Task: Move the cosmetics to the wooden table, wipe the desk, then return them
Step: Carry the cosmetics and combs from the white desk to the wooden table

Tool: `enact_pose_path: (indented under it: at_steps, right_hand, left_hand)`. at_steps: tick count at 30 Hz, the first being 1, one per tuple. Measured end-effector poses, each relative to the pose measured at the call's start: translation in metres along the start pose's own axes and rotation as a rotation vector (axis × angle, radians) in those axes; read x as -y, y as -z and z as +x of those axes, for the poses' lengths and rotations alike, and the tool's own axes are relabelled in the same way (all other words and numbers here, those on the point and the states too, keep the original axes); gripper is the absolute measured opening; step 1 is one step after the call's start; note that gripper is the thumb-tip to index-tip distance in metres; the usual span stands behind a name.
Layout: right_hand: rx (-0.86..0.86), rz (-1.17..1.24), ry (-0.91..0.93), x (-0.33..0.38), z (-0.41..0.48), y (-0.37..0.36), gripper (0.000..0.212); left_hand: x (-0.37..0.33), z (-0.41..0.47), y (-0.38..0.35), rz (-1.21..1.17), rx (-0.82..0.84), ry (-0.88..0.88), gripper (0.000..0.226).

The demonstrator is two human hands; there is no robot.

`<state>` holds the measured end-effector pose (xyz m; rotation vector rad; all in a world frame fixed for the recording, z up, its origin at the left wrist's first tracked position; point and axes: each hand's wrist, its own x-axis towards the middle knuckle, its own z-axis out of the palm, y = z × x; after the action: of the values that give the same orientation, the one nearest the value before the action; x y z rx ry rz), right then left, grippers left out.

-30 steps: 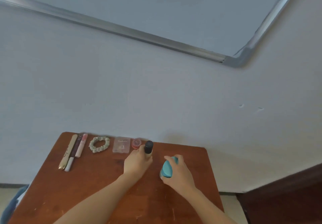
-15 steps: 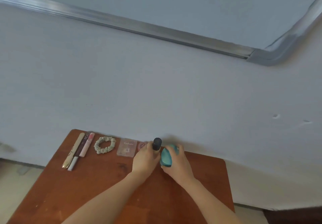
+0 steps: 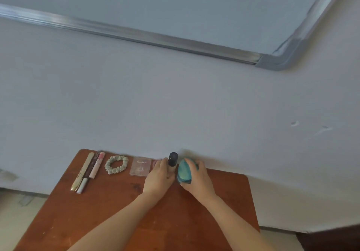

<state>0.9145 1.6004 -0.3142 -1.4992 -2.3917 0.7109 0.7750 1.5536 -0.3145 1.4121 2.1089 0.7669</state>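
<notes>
You face a pale grey whiteboard with a metal frame (image 3: 175, 7) on a plain white wall (image 3: 175, 104). Below it the reddish-brown wooden table (image 3: 109, 211) stands against that wall.

Change noted: a second ago your right hand (image 3: 196, 180) held the teal egg-shaped sponge case (image 3: 184, 170) nearer the table's middle, well apart from the clear bottle with a black cap (image 3: 172, 159). Both now sit at the table's far edge, just beside each other. Your left hand (image 3: 158, 180) has its fingers wrapped round the upright bottle. Your right fingers and thumb are curled over the case.

Assessment: these two close the row along the table's far edge, so the move-out step looks nearly done. Wiping and returning remain.

Along that edge toward the table's far left corner lie:
- A small pink round pot (image 3: 156, 163), half hidden by your left fingers.
- A clear square compact (image 3: 140, 166).
- A pale green fabric scrunchie (image 3: 116, 164).
- Three slim tubes: pink (image 3: 96, 165), dark (image 3: 89, 169) and gold (image 3: 82, 172).

Hazard: the pot sits tight against your left hand. Release carefully, or the bottle may tip.
</notes>
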Motion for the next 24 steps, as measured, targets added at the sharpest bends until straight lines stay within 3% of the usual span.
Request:
enact_pose_path:
  at_steps: [7, 16, 24]
  right_hand:
    - [0.031, -0.159, -0.012, -0.002, -0.019, 0.015, 0.076]
    - [-0.005, -0.238, 0.001, 0.006, -0.051, 0.014, 0.067]
    - [0.033, -0.245, -0.108, -0.005, -0.099, -0.004, 0.067]
  left_hand:
    - [0.020, -0.027, 0.023, 0.124, -0.022, -0.079, 0.053]
    - [0.032, -0.058, 0.045, 0.258, -0.114, -0.091, 0.045]
    - [0.055, -0.093, 0.039, 0.354, 0.037, -0.105, 0.050]
